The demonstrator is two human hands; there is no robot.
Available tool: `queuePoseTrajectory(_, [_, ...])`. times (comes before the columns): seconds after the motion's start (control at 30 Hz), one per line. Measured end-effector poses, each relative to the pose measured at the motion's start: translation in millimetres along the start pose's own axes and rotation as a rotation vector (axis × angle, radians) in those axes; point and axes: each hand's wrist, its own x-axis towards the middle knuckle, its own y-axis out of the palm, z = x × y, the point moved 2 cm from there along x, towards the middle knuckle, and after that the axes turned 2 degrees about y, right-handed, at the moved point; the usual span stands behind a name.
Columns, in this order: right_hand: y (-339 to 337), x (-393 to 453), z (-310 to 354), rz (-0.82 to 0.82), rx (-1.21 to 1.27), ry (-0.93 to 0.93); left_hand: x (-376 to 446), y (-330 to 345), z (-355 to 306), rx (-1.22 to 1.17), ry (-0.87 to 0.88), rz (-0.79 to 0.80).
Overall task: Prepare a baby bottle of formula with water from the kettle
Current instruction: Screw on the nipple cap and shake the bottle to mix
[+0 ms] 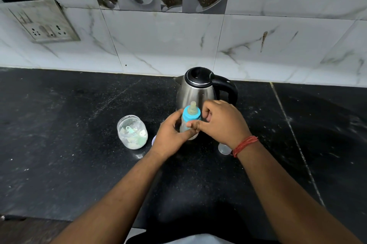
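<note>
A baby bottle (190, 118) with a blue collar and a pale teat stands upright on the black counter, just in front of the steel kettle (195, 90). My left hand (170, 136) wraps around the bottle's clear body. My right hand (222, 122) has its fingers closed on the blue collar. The kettle's lid is down and its black handle points right. An open clear jar (132, 132) holding white powder and a small green scoop sits to the left of the bottle.
A clear cap (224, 148) lies under my right wrist and a small lid edge (153, 140) shows behind my left hand. The tiled wall carries a socket plate (43, 23) at upper left. The black counter (59, 144) ends at the bottom edge.
</note>
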Motion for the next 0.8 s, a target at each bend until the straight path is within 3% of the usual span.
queuePoseTrajectory(0.17, [-0.9, 2.2, -7.7, 0.158, 0.451, -0.068, 4.7, -1.8, -5.5, 0.074, 0.04, 0.009])
queuePoseTrajectory(0.23, [1.7, 1.8, -6.9, 0.144, 0.467, -0.047, 4.5, -0.9, -7.0, 0.091, 0.045, 0.016])
queuePoseTrajectory(0.37, [14.3, 0.0, 0.7, -0.056, 0.352, -0.016, 3.1, 4.2, -10.1, 0.098, 0.065, 0.02])
queuePoseTrajectory(0.47, [18.9, -1.5, 0.6, -0.077, 0.262, 0.016, 2.4, 6.3, -9.6, 0.08, 0.054, 0.019])
queuePoseTrajectory(0.7, [13.6, 1.1, -22.8, 0.148, 0.643, -0.001, 4.2, 1.2, -9.9, 0.092, 0.059, 0.036])
queuePoseTrajectory(0.8, [19.1, -2.4, -12.0, -0.04, 0.614, 0.068, 3.0, 4.5, -11.8, 0.101, 0.072, 0.027])
